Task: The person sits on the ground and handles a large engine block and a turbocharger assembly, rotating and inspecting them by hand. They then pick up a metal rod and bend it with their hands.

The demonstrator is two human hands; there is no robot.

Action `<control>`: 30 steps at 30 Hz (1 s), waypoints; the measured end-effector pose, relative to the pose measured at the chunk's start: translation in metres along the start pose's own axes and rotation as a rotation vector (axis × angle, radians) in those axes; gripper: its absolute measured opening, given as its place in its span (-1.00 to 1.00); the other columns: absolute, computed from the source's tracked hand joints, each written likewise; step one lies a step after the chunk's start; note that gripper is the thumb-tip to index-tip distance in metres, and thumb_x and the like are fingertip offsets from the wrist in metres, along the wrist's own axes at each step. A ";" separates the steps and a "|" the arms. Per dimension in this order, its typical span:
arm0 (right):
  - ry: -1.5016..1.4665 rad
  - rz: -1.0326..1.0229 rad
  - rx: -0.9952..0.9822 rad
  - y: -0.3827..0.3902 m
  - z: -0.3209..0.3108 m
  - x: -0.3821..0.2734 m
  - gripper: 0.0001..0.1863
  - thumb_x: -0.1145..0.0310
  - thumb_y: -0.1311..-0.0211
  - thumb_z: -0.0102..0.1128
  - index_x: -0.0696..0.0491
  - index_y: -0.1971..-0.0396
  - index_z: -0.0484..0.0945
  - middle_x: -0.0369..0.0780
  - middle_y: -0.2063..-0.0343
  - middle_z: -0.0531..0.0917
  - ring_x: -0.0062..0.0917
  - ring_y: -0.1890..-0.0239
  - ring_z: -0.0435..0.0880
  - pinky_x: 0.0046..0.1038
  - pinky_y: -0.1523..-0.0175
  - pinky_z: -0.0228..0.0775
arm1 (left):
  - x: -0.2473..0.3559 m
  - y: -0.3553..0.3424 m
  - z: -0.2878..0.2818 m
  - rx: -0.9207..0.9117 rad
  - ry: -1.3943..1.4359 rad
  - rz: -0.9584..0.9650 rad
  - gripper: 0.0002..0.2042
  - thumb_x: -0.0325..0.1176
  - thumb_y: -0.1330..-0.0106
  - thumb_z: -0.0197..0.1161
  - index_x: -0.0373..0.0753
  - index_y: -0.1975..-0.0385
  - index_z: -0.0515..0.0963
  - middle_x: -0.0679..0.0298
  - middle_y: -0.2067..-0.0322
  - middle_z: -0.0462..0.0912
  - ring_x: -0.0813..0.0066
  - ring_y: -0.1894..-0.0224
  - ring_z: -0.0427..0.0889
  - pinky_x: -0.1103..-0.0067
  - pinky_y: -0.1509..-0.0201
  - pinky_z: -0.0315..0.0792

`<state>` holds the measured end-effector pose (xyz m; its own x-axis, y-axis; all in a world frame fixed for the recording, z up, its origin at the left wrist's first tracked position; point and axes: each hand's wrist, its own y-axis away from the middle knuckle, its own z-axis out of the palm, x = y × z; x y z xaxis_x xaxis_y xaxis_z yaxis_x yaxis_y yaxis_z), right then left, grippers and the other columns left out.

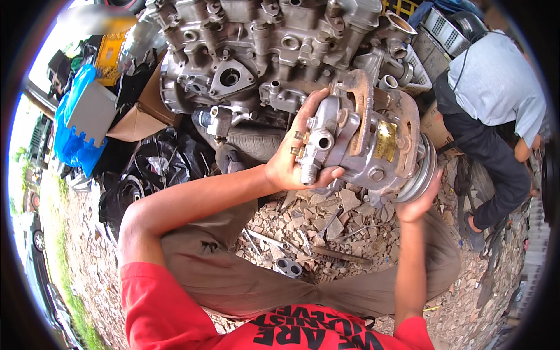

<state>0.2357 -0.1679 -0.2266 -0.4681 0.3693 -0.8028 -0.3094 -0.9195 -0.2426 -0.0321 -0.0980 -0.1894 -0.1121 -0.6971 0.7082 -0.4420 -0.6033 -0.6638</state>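
Between my two hands I hold up a grey metal compressor (350, 143) with a grooved belt pulley (421, 172) on its right end. A rusty slotted bracket (363, 111) is bolted to it, and a gold label shows on its side. My left hand (286, 157) wraps round the compressor's left end, thumb on the underside near the threaded fittings. At the right, my right hand (423, 201) grips the pulley from below; its fingers are partly hidden behind it. Just beyond the compressor stands a large engine (274, 52), partly covered by it.
Several tools lie on stony ground between my legs, with a wire brush (341, 256) and a two-hole metal flange (288, 267). A tyre (254, 143) lies under the engine. Black bags (163, 160) and a cardboard box (143, 116) sit left. Another person (490, 99) bends at right.
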 end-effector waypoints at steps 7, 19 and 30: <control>0.091 0.312 -0.112 -0.015 0.027 -0.049 -0.33 -0.13 -0.51 -0.34 0.11 -0.30 0.30 -0.16 -0.24 0.44 -0.39 -0.28 0.41 -0.26 -0.41 0.19 | 0.000 -0.005 0.001 -0.019 0.075 0.032 0.09 -0.25 -0.03 0.53 -0.44 -0.44 -0.14 -0.08 -0.36 0.07 0.18 -0.39 0.14 0.37 -0.44 0.06; -0.093 -0.303 -0.399 0.005 -0.062 0.061 -0.20 -0.23 -0.39 -0.36 0.11 -0.38 0.17 -0.02 -0.35 0.27 -0.28 -0.37 0.28 -0.11 -0.46 0.07 | 0.003 -0.001 -0.001 -0.037 0.040 -0.098 0.14 -0.20 -0.01 0.54 -0.46 -0.44 -0.19 -0.10 -0.37 0.06 0.13 -0.42 0.09 0.35 -0.47 0.01; 0.265 -0.237 -0.180 0.006 -0.028 0.000 -0.30 -0.16 -0.47 -0.35 0.15 -0.24 0.33 -0.08 -0.16 0.49 -0.36 -0.14 0.54 -0.27 -0.24 0.39 | 0.003 -0.003 0.002 0.038 0.018 -0.078 0.18 -0.04 0.13 0.56 -0.48 -0.41 -0.07 -0.21 -0.36 0.02 -0.09 -0.45 0.02 0.22 -0.48 -0.03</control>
<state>0.2569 -0.1770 -0.2428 -0.1638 0.5483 -0.8201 -0.2222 -0.8305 -0.5109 -0.0294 -0.0992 -0.1858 -0.0947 -0.6407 0.7619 -0.4163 -0.6698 -0.6149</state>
